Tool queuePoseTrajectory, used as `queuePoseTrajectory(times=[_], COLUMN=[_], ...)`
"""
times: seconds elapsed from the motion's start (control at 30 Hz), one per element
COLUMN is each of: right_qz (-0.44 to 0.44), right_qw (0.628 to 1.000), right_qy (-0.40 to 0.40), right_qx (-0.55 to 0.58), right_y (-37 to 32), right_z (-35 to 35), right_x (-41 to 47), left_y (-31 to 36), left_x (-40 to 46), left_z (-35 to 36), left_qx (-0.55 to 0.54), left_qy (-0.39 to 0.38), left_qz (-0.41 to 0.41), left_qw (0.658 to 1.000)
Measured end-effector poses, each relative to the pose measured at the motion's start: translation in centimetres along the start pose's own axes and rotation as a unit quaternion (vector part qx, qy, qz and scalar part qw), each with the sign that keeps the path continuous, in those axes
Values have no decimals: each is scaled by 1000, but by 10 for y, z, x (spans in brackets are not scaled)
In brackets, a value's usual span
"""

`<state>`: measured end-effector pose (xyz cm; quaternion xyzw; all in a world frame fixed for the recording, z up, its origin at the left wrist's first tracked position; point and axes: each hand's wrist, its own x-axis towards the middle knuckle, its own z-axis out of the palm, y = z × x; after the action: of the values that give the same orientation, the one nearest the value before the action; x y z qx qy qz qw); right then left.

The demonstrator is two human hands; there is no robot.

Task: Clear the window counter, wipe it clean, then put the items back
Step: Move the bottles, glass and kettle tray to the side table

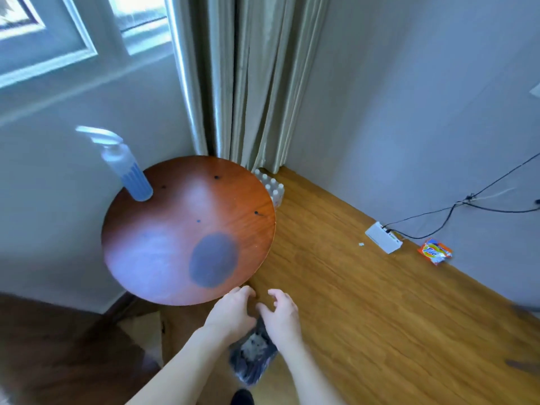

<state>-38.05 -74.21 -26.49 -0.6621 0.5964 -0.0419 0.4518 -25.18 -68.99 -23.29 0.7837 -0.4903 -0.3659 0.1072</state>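
**Hands over a bag beside the round table**

A spray bottle [128,168] is standing at the far left edge of the round table [163,258]. Near the table's near edge, the left hand [230,312] and right hand [282,315] are hovering with loosely curled fingers, holding nothing, above a dark bag [252,358]. A detergent packet [435,251] is lying far right on the floor [365,302].

- A spray bottle [128,168] is set on the far left edge of the round table [163,267].
- Bottles [270,185] are packed behind the table, beside the curtain [248,83].
- A detergent packet [435,251] is placed right of a box [382,237], by the wall.
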Motion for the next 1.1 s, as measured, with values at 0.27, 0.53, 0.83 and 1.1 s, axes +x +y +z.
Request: queuePoseTrajectory(times=[0.27, 0.53, 0.83, 1.1], right_qz=[-198, -332, -454, -517], right_qw=[978, 932, 858, 798], right_qy=[-21, -81, -183, -247], right_qx=[-64, -120, -156, -188], right_y=[-134, -250, -314, -327], right_z=[-29, 22, 149, 257], right_x=[-70, -171, -340, -475], left_y=[-3, -88, -195, -295], left_x=[-97, -241, -439, -616], left_z=[-117, -189, -212, -172], left_qx=[-43, -57, -90, -146], left_qy=[143, 261, 366, 434], left_qz=[-21, -118, -195, -283], left_qw=[989, 956, 906, 843])
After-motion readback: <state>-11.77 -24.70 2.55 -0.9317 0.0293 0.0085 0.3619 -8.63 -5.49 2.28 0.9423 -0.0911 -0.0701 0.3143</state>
